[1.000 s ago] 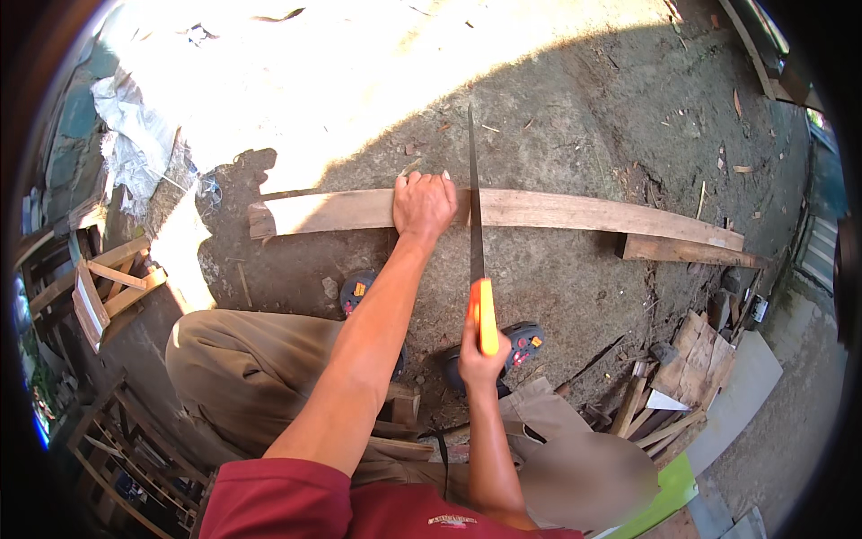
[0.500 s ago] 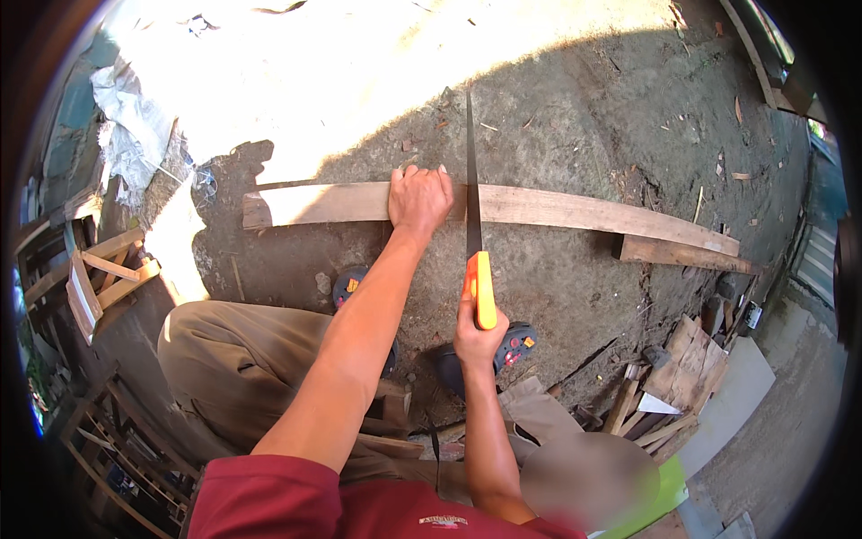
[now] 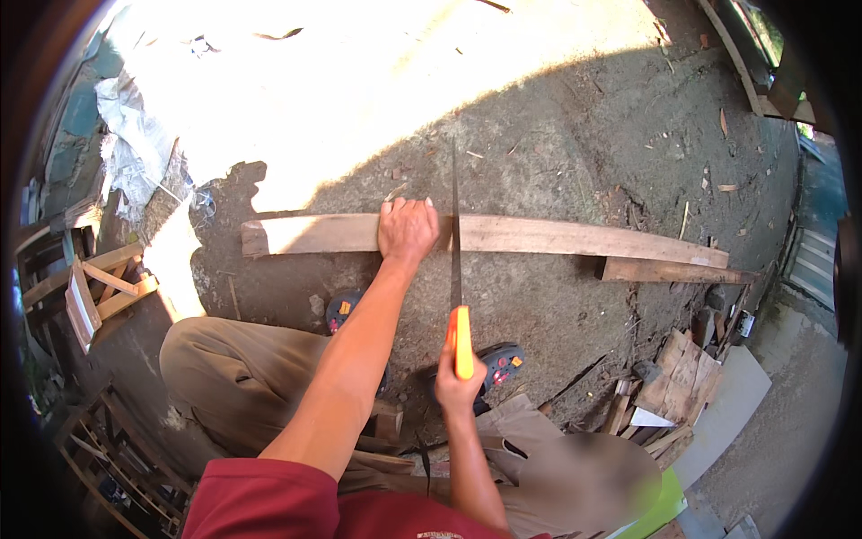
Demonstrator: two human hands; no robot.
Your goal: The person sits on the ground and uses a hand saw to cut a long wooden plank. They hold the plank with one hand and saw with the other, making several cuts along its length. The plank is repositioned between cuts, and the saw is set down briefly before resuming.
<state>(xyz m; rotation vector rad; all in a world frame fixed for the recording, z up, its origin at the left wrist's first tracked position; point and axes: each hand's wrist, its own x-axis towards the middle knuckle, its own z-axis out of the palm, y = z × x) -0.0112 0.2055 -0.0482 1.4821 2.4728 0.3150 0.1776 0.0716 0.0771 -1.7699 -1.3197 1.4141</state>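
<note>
A long wooden plank lies crosswise in front of me. My left hand presses on it left of its middle, fingers curled over the far edge. Just right of that hand, a handsaw crosses the plank, its dark blade pointing away from me. My right hand is closed around the saw's orange and yellow handle, on the near side of the plank. Whether the blade has cut into the wood cannot be made out.
A second wood piece sits under the plank's right end. Wood scraps and a pale flat board lie at the right. At the left are a small wooden frame and a crumpled white sheet. My shoes are near the saw.
My right hand has drawn the saw back toward me across the plank. My left hand keeps its hold. The whole view has shifted slightly, so the plank appears lower.
</note>
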